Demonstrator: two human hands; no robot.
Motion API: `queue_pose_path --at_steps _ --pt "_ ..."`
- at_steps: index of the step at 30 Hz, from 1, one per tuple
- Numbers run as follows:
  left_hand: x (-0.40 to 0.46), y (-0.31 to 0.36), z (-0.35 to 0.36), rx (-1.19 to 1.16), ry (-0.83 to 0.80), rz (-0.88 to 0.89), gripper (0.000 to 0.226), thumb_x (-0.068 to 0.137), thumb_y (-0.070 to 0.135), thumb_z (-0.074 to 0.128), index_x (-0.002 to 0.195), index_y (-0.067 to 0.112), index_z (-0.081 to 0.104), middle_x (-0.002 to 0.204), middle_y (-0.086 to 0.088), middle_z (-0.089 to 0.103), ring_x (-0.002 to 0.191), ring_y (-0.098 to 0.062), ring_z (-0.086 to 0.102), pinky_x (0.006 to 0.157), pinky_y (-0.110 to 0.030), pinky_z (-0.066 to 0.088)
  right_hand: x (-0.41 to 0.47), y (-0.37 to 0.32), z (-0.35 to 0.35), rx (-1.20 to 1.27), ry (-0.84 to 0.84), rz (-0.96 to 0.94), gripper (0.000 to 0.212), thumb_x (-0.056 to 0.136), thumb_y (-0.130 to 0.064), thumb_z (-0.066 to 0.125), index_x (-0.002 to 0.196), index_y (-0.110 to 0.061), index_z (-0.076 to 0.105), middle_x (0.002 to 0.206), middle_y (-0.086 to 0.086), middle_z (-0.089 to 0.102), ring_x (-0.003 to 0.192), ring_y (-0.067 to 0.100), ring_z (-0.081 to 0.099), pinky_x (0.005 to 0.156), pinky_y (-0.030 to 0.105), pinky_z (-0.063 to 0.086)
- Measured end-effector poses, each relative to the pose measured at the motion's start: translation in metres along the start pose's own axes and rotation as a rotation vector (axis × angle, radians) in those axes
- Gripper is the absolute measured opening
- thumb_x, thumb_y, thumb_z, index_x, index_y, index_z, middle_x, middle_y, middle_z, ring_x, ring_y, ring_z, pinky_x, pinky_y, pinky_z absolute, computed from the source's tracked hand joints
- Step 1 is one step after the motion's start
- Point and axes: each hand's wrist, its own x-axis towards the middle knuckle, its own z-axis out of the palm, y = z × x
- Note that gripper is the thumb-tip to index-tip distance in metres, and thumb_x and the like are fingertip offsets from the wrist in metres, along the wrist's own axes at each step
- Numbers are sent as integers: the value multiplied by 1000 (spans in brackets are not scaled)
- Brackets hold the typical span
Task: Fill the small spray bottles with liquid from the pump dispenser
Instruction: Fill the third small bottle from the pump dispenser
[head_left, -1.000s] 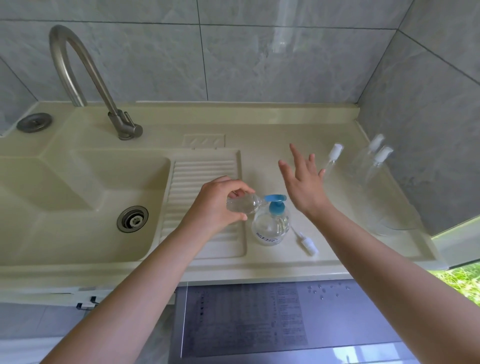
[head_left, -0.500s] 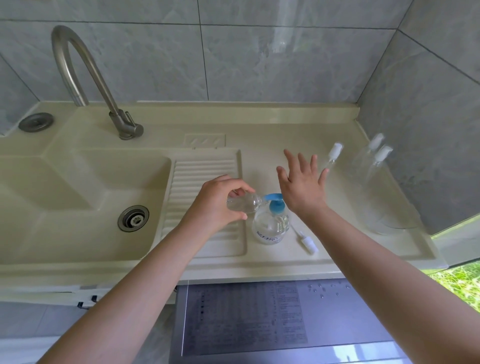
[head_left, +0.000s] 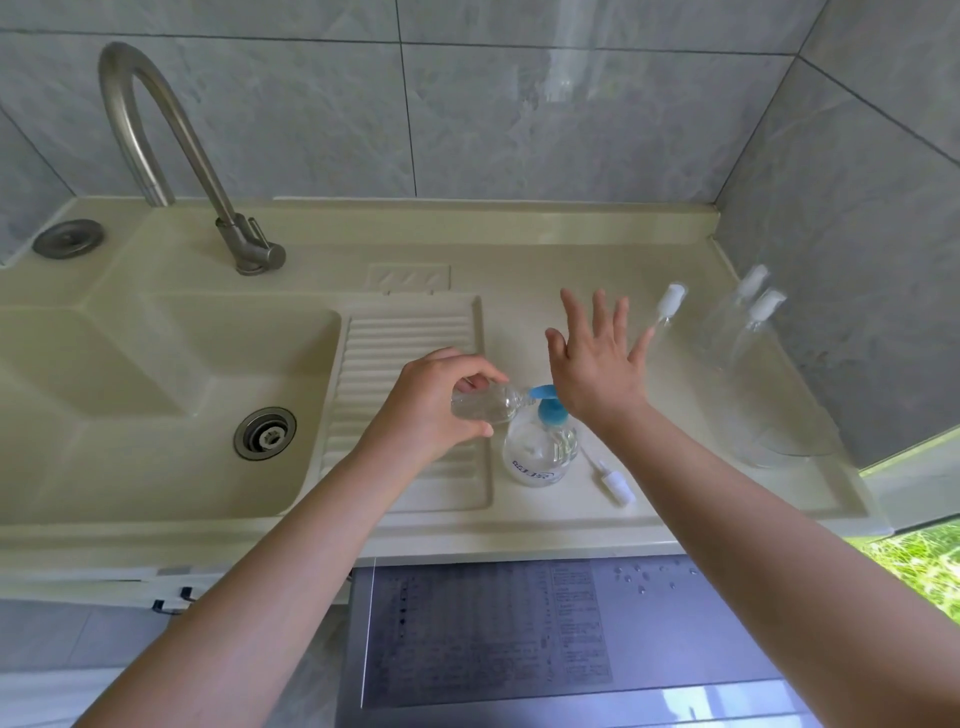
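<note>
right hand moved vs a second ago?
Yes. The right hand has come down and toward the person, its heel now at the blue pump head of the dispenser, fingers spread.

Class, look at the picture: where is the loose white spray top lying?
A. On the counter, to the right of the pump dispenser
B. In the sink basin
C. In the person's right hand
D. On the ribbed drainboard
A: the spray top lies flat on the counter beside the pump dispenser, on its right.

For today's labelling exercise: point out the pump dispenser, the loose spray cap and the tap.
pump dispenser (head_left: 540, 452), head view, clear round body.
loose spray cap (head_left: 616, 487), head view, white head.
tap (head_left: 156, 130), head view, curved metal neck.
</note>
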Motion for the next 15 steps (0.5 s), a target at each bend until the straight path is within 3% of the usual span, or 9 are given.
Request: queue_pose_path --at_steps 8,15 --pt "1 0 0 -3 -5 -7 54 56 6 91 102 27 74 95 8 64 88 -8 62 77 -3 40 5 0 -10 39 5 15 63 105 -53 22 160 -32 -1 167 11 -11 152 33 -18 118 59 -13" --pt "0 0 0 -6 -8 -13 55 56 7 92 103 28 74 95 10 63 88 -5 61 79 -2 39 0 -1 6 44 -35 24 59 106 -48 21 160 -32 1 167 13 -10 152 34 -17 120 61 -10"
